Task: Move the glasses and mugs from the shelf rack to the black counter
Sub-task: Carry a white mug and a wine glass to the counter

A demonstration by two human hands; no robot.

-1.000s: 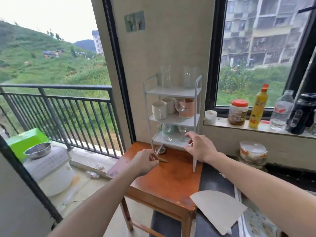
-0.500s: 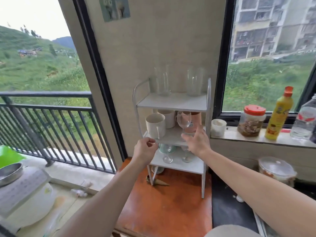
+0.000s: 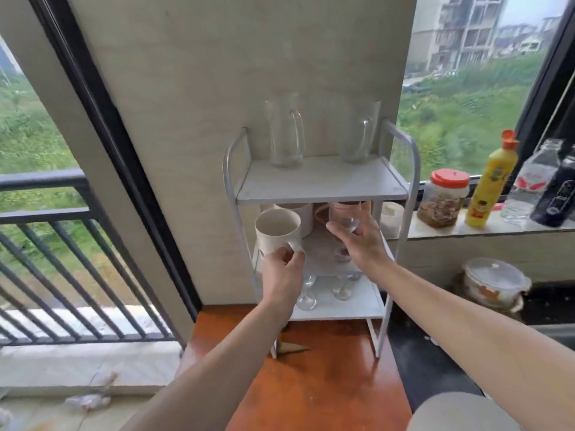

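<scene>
A white three-tier shelf rack (image 3: 320, 194) stands on an orange wooden table. My left hand (image 3: 284, 272) grips the handle of a cream mug (image 3: 277, 231), tilted at the left of the middle tier. My right hand (image 3: 362, 241) holds a clear wine glass (image 3: 343, 217) by its bowl at the middle tier. Behind them sit a second cream mug (image 3: 303, 214) and a pink mug (image 3: 322, 213). Two tall glass mugs (image 3: 284, 135) (image 3: 357, 132) stand on the top tier. Two wine glasses (image 3: 306, 295) (image 3: 342, 289) stand on the bottom tier. The black counter (image 3: 429, 365) lies to the right.
The orange table (image 3: 326, 384) carries the rack. On the window sill to the right stand a small white cup (image 3: 390, 217), a red-lidded jar (image 3: 443, 199), a yellow bottle (image 3: 490, 181), a water bottle and a black flask. A lidded glass bowl (image 3: 494, 283) sits on the counter.
Both hands rose from the table and bottom tier to the middle tier. My left hand took the cream mug by its handle, my right hand closed on the wine glass. The camera moved closer.
</scene>
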